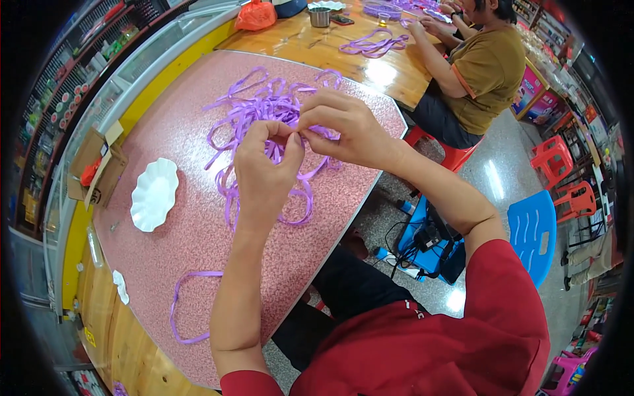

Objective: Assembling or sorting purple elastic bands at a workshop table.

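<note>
Over a pink speckled table (pixel 198 224), the left hand (pixel 264 165) and right hand (pixel 343 129) meet fingertip to fingertip, pinching a purple ribbon strip above a tangled ribbon pile (pixel 264 109). A white scalloped dish (pixel 154 193) lies to the left.

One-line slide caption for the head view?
Both hands, left hand and right hand, pinch a purple strip above a purple strip pile on a pink table.

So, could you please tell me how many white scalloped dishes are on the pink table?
2: a whole dish left of the hands, and a second dish nearer the table's left edge, seen edge-on.
</note>
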`<state>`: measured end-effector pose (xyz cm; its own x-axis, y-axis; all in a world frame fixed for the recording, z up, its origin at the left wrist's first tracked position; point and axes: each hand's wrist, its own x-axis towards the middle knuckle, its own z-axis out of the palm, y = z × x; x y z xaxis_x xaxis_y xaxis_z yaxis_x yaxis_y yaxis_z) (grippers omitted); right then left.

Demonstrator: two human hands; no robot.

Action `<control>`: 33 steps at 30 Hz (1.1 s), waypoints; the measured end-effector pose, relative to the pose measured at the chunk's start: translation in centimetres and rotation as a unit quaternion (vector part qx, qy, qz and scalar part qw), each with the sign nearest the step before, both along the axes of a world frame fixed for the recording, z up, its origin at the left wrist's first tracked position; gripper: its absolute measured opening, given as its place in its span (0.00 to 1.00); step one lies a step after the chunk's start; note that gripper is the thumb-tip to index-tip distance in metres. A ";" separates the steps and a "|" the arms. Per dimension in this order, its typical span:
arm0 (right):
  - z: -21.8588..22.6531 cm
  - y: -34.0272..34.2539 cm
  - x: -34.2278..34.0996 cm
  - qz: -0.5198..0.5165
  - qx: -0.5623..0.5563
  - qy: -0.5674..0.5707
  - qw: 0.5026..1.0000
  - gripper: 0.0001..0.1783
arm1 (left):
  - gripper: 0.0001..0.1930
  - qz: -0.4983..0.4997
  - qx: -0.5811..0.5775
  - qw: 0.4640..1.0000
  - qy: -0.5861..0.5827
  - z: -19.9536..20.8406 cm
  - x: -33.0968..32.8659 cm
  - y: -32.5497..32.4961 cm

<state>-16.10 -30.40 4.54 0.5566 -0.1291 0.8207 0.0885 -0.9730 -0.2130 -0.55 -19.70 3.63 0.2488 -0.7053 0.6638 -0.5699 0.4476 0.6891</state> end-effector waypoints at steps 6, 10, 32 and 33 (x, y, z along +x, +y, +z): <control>0.2 -0.1 -0.1 -0.009 -0.120 0.023 0.992 0.15 | 0.06 -0.014 0.105 0.993 0.049 0.0 -0.2 0.5; -0.3 0.1 -0.1 -0.016 -0.112 0.020 0.993 0.16 | 0.05 -0.044 0.169 0.975 0.141 -0.4 0.0 0.2; -2.6 2.0 0.0 -0.022 0.231 -0.085 0.969 0.05 | 0.05 -0.028 0.040 0.991 0.128 -1.4 -1.5 -0.3; -2.6 1.9 -0.1 -0.031 0.183 -0.087 0.979 0.06 | 0.05 -0.026 0.041 0.991 0.128 -1.4 -1.5 -0.2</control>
<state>-16.19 -28.55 1.94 0.3941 -0.4615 0.7948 0.0976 -0.8389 -0.5355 -2.10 -19.93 2.22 0.3634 -0.7701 0.5242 -0.3487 0.4093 0.8431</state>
